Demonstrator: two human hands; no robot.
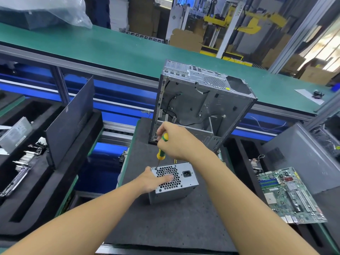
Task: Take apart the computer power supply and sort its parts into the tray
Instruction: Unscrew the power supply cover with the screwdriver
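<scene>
A grey metal power supply (185, 188) stands on the dark foam mat (165, 223), its honeycomb fan grille and power socket facing up. My left hand (153, 179) rests flat on the grille, fingers straight, holding the box down. My right hand (176, 140) grips a yellow and green screwdriver (161, 150) held nearly upright. Its tip sits at the top left corner of the grille face, just beyond my left hand.
An emptied computer case (202, 107) stands upright behind the power supply. A green motherboard (288, 196) lies at the right beside a dark side panel (303, 159). Black foam trays (27, 181) at the left hold a black panel (71, 122), a silver unit and metal parts.
</scene>
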